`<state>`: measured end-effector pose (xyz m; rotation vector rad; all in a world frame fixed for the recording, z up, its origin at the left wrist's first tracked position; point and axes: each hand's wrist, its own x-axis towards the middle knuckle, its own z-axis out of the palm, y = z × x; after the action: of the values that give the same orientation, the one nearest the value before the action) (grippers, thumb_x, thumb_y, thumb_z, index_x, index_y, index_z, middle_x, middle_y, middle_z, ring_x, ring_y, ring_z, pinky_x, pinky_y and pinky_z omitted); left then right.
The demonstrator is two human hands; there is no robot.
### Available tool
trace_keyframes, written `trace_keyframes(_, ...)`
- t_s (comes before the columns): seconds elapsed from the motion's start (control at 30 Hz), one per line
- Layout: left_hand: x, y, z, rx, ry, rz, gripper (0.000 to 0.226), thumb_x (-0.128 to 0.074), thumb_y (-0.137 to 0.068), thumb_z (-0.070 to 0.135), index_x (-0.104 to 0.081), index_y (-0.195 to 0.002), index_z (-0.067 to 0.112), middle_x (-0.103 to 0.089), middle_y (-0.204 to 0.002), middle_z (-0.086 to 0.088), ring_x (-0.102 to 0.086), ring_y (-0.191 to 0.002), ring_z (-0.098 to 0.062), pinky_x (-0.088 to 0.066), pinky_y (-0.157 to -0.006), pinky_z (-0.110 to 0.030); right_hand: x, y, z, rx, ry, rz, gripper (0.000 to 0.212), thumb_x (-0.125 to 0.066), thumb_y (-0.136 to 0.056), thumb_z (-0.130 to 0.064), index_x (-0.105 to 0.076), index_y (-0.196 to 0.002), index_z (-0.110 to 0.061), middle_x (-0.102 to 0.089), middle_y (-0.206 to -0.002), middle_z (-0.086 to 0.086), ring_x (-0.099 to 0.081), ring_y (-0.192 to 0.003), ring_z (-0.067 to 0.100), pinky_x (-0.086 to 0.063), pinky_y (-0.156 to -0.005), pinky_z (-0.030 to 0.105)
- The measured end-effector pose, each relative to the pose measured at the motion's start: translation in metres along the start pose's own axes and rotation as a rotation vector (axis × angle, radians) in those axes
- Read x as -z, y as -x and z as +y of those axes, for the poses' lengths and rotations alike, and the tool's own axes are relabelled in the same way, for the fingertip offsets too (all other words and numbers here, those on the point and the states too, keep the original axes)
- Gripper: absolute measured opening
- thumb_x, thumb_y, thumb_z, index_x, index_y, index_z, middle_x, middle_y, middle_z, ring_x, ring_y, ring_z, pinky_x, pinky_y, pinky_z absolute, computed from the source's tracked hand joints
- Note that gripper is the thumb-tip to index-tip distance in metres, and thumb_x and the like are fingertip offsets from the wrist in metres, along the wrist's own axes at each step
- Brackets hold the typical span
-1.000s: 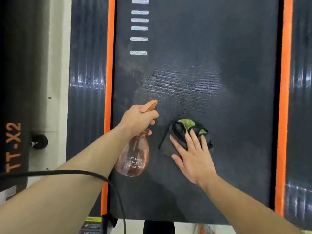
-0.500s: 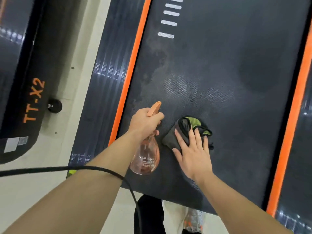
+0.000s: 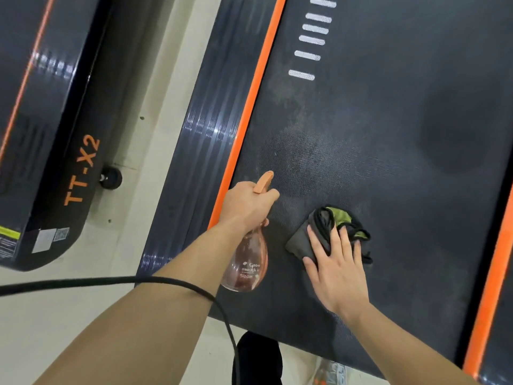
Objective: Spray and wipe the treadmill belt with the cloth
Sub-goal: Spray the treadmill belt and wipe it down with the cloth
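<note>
A second treadmill (image 3: 55, 129) marked TT-X2 stands on pale floor (image 3: 155, 107).

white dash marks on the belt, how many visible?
6, stacked in a column near the left orange stripe of the treadmill belt, from top dash down to lowest. More may lie beyond the frame's top.

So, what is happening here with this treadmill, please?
A person is cleaning the treadmill belt. The left hand grips a pinkish spray bottle, its orange nozzle pointing up the belt. The right hand lies flat on a folded dark cloth with green edging, pressing it onto the belt. A duller, dusty-looking patch shows beyond the nozzle. A black cable crosses the left forearm.
</note>
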<state>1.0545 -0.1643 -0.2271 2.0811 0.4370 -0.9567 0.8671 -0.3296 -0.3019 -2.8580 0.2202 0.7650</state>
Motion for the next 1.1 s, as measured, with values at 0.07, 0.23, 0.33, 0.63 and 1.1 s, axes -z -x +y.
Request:
trace_keyframes(0.07,0.005,-0.005,0.0,-0.011,-0.012,-0.006,0.024,-0.068,-0.089,0.03,-0.06,-0.077,0.011,-0.068,-0.077,-0.007,-0.066,-0.047,-0.014,-0.065,-0.078,-0.05,0.007,-0.009,-0.01,0.038,-0.016,-0.035,0.061,-0.016,-0.103,-0.056,-0.009,-0.161,-0.039,-0.025,-0.165,0.016,-0.012,-0.155,0.037,-0.016,-0.122,0.059)
trace_keyframes(0.23,0.029,-0.028,0.006,0.003,0.025,0.034,0.025,-0.069,-0.088,0.034,-0.072,-0.095,0.01,-0.077,-0.101,-0.012,-0.071,-0.051,-0.02,-0.066,-0.077,-0.044,0.053,-0.106,-0.036,0.13,-0.086,0.017,0.063,-0.019,-0.099,-0.06,-0.012,-0.159,-0.042,-0.019,-0.167,0.015,-0.009,-0.155,0.034,-0.009,-0.122,0.055)
trace_keyframes(0.33,0.044,-0.049,0.011,-0.016,0.082,-0.004,0.029,-0.071,-0.09,0.03,-0.076,-0.107,0.008,-0.077,-0.102,-0.013,-0.068,-0.049,-0.02,-0.063,-0.072,-0.038,0.104,-0.226,-0.04,0.085,-0.072,0.157,0.062,-0.025,-0.101,-0.06,-0.015,-0.159,-0.042,-0.012,-0.168,0.015,-0.007,-0.156,0.031,-0.006,-0.123,0.055)
trace_keyframes(0.63,0.061,-0.064,0.016,-0.005,0.157,-0.071,0.009,-0.071,-0.091,0.024,-0.067,-0.098,0.027,-0.072,-0.089,-0.007,-0.061,-0.057,-0.019,-0.061,-0.064,-0.033,0.077,-0.176,-0.047,0.195,0.051,0.198,0.06,-0.03,-0.103,-0.054,-0.025,-0.159,-0.034,-0.035,-0.158,0.02,-0.023,-0.151,0.038,-0.017,-0.12,0.058)
trace_keyframes(1.1,0.032,-0.068,0.06,-0.075,0.113,-0.101,0.021,-0.062,-0.073,0.041,-0.06,-0.091,0.03,-0.066,-0.071,-0.001,-0.067,-0.048,-0.015,-0.065,-0.085,-0.047,0.019,-0.045,-0.036,0.001,0.041,0.047,0.061,-0.032,-0.1,-0.053,-0.034,-0.157,-0.03,-0.039,-0.152,0.02,-0.03,-0.145,0.04,-0.02,-0.114,0.058)
